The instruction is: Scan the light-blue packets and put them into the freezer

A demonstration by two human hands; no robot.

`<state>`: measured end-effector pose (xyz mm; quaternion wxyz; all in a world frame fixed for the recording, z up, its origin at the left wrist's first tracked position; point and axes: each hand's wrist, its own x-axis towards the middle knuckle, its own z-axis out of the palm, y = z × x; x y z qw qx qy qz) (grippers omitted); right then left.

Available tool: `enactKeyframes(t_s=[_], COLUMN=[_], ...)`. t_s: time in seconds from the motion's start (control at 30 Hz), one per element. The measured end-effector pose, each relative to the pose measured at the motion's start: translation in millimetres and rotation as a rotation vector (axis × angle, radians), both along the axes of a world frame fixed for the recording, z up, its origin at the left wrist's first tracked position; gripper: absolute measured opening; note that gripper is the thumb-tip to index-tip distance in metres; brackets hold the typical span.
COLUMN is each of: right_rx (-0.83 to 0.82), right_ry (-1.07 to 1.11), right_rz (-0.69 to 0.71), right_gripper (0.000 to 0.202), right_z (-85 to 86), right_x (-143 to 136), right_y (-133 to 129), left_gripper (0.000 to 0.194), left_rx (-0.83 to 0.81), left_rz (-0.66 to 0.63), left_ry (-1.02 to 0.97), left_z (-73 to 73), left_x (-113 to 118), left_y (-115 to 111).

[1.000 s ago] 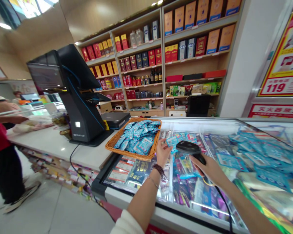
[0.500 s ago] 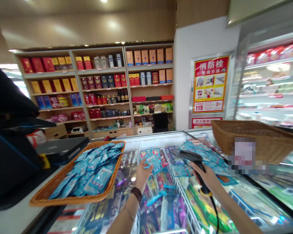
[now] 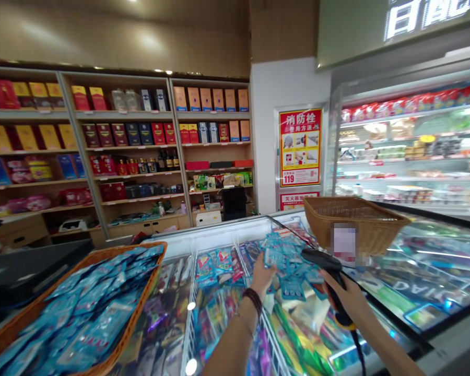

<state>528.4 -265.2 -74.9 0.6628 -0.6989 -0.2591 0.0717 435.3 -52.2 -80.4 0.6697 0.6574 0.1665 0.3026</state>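
Note:
My left hand (image 3: pixel 262 275), with a dark beaded bracelet at the wrist, is at the near left edge of a pile of blue packets (image 3: pixel 288 256) on the freezer's glass top. Its fingers are bent round a blue packet (image 3: pixel 273 257). My right hand (image 3: pixel 342 290) is wrapped round the handle of a black barcode scanner (image 3: pixel 324 259), whose head points left over the pile. A cable hangs from the scanner. On the left, an orange wicker basket (image 3: pixel 143 300) holds many more blue packets.
A brown wicker basket (image 3: pixel 352 222) stands behind the scanner on the right. Frozen goods show through the freezer glass (image 3: pixel 219 230). At the left edge lies a black device (image 3: pixel 35 266). Shelves of boxes and a lit fridge line the back.
The view has turned right. My left hand has moved right with its packet, from over the middle wire compartment to the pile. The scanner stays in my right hand.

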Motion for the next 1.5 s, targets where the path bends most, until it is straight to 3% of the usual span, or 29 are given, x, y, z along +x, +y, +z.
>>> enactKeyframes(t_s=[0.1, 0.23, 0.4, 0.57, 0.8, 0.9, 1.0, 1.1, 1.2, 1.33, 1.4, 1.5], right_rx=[-0.005, -0.014, -0.049, -0.040, 0.018, 0.061, 0.067, 0.041, 0.000, -0.042, -0.050, -0.056], right_ry=[-0.007, -0.013, -0.007, 0.019, 0.012, 0.051, 0.079, 0.054, 0.001, 0.040, 0.076, 0.097], right_rz=[0.011, 0.031, 0.126, 0.264, 0.505, 0.589, 0.662, 0.712, 0.757, 0.738, 0.703, 0.687], right_gripper=[0.053, 0.051, 0.049, 0.047, 0.048, 0.049, 0.051, 0.052, 0.052, 0.050, 0.050, 0.049], right_z=[4.7, 12.2, 15.5, 18.2, 25.1, 27.9, 26.7, 20.4, 12.6, 7.6, 7.3, 7.1], right_x=[-8, -23, -43, -76, -136, -164, -188, -204, -209, -208, -207, -206], right_y=[5, 17, 43, 84, 146, 168, 185, 193, 193, 188, 186, 184], left_gripper=[0.076, 0.084, 0.079, 0.075, 0.057, 0.054, 0.059, 0.067, 0.059, 0.040, 0.028, 0.017], left_rx=[0.221, 0.636, 0.781, 0.814, 0.973, 1.023, 1.007, 1.023, 1.024, 1.005, 0.982, 0.789], left_rz=[-0.045, 0.028, 0.101, 0.301, 0.788, 0.965, 1.013, 0.907, 0.808, 0.850, 0.878, 0.952], left_ry=[0.109, 0.264, 0.387, 0.457, 0.617, 0.722, 0.901, 1.014, 1.076, 1.116, 1.043, 0.829], left_z=[11.5, 35.1, 50.3, 46.5, 61.3, 69.1, 68.4, 59.7, 50.4, 48.8, 52.0, 56.3], left_x=[3, -12, -63, -152, -310, -369, -408, -424, -423, -417, -416, -412], left_y=[-6, -3, 22, 66, 133, 149, 152, 146, 139, 135, 134, 127])
